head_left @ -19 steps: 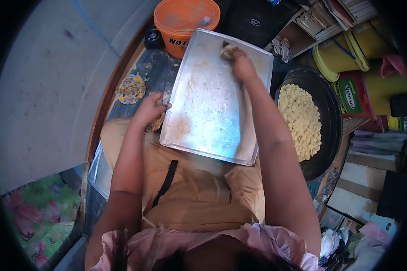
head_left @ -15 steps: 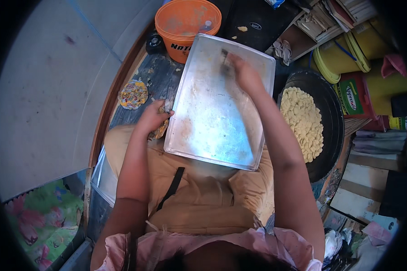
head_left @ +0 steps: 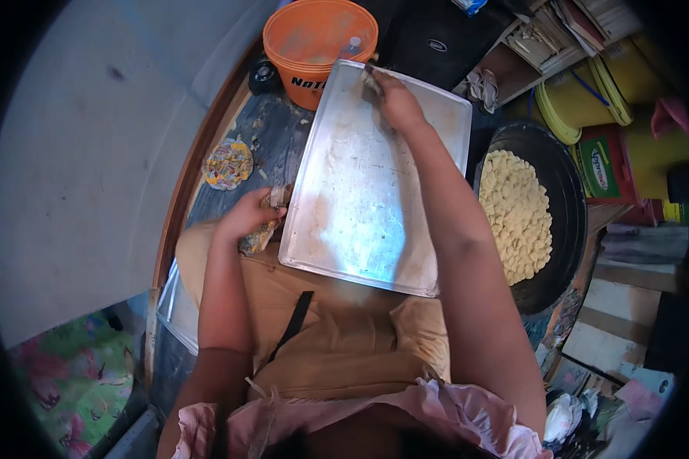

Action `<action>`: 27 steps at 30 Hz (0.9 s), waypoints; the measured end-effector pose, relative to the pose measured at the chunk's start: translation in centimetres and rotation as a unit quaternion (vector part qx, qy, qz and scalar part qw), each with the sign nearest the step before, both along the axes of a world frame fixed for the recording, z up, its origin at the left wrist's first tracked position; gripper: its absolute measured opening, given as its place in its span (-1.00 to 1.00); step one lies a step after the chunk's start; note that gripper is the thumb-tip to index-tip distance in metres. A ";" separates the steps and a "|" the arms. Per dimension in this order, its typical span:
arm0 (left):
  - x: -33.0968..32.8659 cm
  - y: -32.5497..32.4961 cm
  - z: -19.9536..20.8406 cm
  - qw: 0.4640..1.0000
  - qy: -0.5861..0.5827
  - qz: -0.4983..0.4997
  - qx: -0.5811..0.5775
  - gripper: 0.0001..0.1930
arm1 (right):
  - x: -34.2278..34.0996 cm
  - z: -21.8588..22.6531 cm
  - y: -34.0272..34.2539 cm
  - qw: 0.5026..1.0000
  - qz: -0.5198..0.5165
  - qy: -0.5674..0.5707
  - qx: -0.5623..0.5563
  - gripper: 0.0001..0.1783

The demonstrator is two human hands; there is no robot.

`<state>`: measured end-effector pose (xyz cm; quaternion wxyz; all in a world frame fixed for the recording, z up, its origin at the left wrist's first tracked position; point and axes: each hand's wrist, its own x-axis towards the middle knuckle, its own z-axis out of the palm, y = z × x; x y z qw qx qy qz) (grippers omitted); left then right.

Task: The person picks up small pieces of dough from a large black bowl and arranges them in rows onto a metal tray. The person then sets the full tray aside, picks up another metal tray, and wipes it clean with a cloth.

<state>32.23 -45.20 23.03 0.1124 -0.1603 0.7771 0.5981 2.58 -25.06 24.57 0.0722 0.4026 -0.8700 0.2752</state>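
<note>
A large metal baking tray (head_left: 352, 176) lies tilted across my lap, its surface smudged with brownish stains. My right hand (head_left: 398, 99) is closed on a small, pale brown, dark-edged thing (head_left: 370, 80) at the tray's far edge; its kind is hard to make out. Beside the tray's left edge, my left hand (head_left: 243, 214) is closed round a brownish, crumpled-looking thing (head_left: 279, 196) that its fingers partly cover. Just under that hand a patterned cloth pad (head_left: 257, 240) sits by my knee. Another round, multicoloured cloth pad (head_left: 229, 164) lies farther left on the dark surface.
An orange bucket (head_left: 306, 88) stands beyond the tray's far left corner. On the right, a black basin (head_left: 570, 229) holds a heap of pale yellow discs (head_left: 517, 218). Yellow buckets (head_left: 582, 103) and a shelf of papers are farther right. A wooden edge (head_left: 177, 203) runs along the left.
My right hand has moved a little left and away from me, up to the tray's far edge. My left hand has shifted slightly left and nearer to me.
</note>
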 end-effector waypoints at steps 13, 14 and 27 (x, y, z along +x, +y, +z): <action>2.9 -0.6 1.6 0.988 -0.030 -0.022 -0.152 -0.48 | 10.6 -0.2 14.1 0.973 0.106 -0.074 0.192 -0.27; 1.9 -0.1 1.3 0.988 -0.024 -0.026 -0.147 -0.48 | 5.5 0.2 13.4 0.983 0.047 -0.068 0.162 -0.31; 2.1 -1.1 2.9 0.967 0.089 0.138 -0.195 -0.54 | 26.8 0.4 29.3 0.974 -0.079 -0.100 0.189 -0.22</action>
